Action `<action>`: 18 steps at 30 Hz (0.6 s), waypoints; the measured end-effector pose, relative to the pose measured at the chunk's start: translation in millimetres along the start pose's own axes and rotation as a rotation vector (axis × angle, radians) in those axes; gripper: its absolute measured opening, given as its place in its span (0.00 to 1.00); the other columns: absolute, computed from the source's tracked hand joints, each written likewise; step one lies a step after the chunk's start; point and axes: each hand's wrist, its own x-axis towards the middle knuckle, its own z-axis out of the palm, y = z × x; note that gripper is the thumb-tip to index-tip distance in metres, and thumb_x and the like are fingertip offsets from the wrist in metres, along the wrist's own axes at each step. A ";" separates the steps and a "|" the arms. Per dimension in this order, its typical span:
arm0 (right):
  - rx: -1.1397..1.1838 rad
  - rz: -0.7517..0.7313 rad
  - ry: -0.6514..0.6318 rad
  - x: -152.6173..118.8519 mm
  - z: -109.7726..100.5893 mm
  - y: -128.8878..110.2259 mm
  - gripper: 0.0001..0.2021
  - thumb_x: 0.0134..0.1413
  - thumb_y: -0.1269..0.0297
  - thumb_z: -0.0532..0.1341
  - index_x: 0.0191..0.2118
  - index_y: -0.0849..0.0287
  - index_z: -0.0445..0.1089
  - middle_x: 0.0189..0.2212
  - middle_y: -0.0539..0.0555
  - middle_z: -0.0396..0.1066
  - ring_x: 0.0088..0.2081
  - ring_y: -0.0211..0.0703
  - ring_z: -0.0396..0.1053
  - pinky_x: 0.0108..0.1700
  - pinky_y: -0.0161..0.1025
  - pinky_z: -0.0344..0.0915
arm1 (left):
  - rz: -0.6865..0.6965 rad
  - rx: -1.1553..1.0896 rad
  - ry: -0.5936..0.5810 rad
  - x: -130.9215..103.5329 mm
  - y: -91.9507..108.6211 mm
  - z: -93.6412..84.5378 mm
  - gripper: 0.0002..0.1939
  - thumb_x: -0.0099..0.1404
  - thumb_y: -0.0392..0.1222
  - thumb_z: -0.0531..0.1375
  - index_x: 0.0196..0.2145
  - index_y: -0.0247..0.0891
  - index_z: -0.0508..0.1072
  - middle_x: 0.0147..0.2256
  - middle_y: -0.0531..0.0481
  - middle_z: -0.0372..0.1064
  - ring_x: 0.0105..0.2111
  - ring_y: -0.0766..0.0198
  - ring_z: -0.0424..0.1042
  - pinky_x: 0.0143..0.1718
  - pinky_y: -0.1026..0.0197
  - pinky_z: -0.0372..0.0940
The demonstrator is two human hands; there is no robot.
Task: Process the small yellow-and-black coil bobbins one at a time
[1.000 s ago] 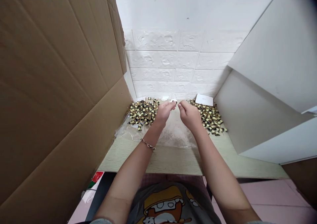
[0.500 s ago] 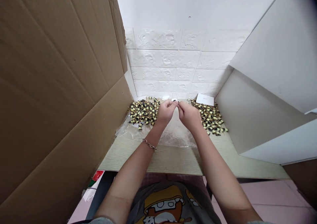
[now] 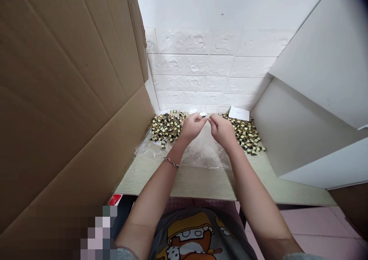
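My left hand (image 3: pixel 192 128) is closed in a pinch, and a small dark part (image 3: pixel 204 116) shows at its fingertips. Just to the right, my right hand (image 3: pixel 223 130) pinches too, its thumb and forefinger pressed together close to the left fingertips. Whatever lies between the right fingertips is too small to make out. Beside my left hand is a pile of small yellow-and-black components (image 3: pixel 166 126) with thin coppery leads. A second pile of similar components (image 3: pixel 247 134) lies beyond my right wrist, partly covered by the hand.
Clear plastic sheeting (image 3: pixel 201 152) covers part of the pale wooden table (image 3: pixel 201 183). A white card (image 3: pixel 239 113) rests on the right pile. Tall cardboard (image 3: pixel 71 99) walls the left, white panels (image 3: pixel 304 126) the right, and a white brick-patterned wall (image 3: pixel 195 66) stands behind.
The fingertips of my two hands have drawn slightly apart, with a small gap now between them. The view has shifted a little; the piles look the same.
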 end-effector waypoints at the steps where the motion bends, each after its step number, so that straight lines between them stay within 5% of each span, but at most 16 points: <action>1: 0.003 0.003 0.000 0.1 0.1 0.4 0.10 0.55 0.63 0.46 0.28 0.56 0.60 0.23 0.51 0.63 0.25 0.39 0.59 0.26 0.34 0.46 | -0.011 -0.013 -0.032 0.9 -2.0 -0.7 0.15 0.51 0.45 0.58 0.16 0.37 0.56 0.16 0.58 0.49 0.20 0.71 0.49 0.23 0.67 0.46; 10: 0.193 -0.022 -0.023 2.0 0.2 2.5 0.10 0.54 0.64 0.46 0.26 0.57 0.59 0.21 0.49 0.60 0.25 0.37 0.58 0.28 0.32 0.50 | -0.096 -0.101 -0.290 2.6 1.4 -15.6 0.16 0.52 0.46 0.57 0.15 0.36 0.57 0.16 0.57 0.49 0.17 0.73 0.48 0.20 0.66 0.43; 18: 0.307 -0.019 -0.041 2.0 -2.6 0.9 0.10 0.54 0.63 0.47 0.25 0.58 0.58 0.19 0.48 0.57 0.24 0.36 0.56 0.27 0.31 0.50 | -0.121 -0.215 -0.341 2.0 4.4 -19.1 0.12 0.51 0.43 0.58 0.16 0.34 0.64 0.19 0.55 0.57 0.21 0.72 0.54 0.25 0.65 0.48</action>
